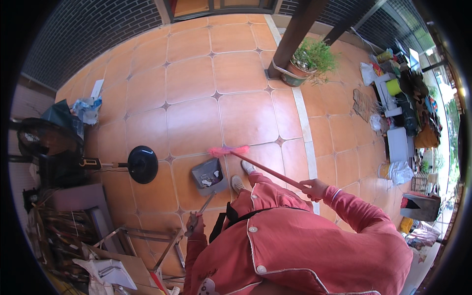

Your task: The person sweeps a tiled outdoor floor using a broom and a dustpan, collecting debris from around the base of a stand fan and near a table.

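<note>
My right hand (314, 189) is closed around the upper part of a long red broom handle (271, 170). The broom's pink bristle head (229, 150) rests on the tiled floor near my feet. At lower left of it, my left hand (195, 223) grips the handle of a grey dustpan (209, 177). White scraps and some darker debris lie inside the pan. Its far edge is close to the bristles; whether they touch is hard to tell.
A pedestal fan's round black base (142, 164) stands left of the dustpan. A metal frame (169, 243) is at lower left, beside cardboard (127, 263). A potted plant (300, 70) stands against a dark post (291, 37). Bins, bags and a bucket (385, 171) line the right side.
</note>
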The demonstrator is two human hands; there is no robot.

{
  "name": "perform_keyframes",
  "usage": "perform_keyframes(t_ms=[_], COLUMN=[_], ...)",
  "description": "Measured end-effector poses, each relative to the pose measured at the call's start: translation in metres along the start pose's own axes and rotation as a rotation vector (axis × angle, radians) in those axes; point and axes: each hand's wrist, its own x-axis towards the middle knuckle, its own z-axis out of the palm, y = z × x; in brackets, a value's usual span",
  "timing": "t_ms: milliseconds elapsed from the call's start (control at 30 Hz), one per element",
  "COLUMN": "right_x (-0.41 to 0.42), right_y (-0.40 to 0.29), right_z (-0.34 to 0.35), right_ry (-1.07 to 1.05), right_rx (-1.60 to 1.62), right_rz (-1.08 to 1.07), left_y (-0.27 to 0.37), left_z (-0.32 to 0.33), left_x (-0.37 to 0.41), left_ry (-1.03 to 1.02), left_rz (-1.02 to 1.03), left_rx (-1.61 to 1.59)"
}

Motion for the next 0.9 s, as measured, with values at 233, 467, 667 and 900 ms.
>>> perform_keyframes(t_ms=[233,467,667,900], right_x=[0.059,0.215,0.165,0.02], right_y=[-0.032,-0.023,0.094,0.151], right_z=[-0.016,-0.058,-0.005,-0.002], right_ry=[0.418,0.572,0.491,0.293], right_rx=[-0.273,-0.273,-0.352,-0.06], right_rz=[-0.338,-0.221,-0.166,-0.037], left_y=[0.032,0.067,0.054,0.057], left_z=[0.006,0.047,0.076,0.138], left_x=[0.003,-0.003,0.002,0.013], left_ry=[-0.019,-0.092,-0.141,-0.248], left_rz=[-0.085,0.033,0.132,0.314], left_rx=[0.067,0.128,0.087,0.201])
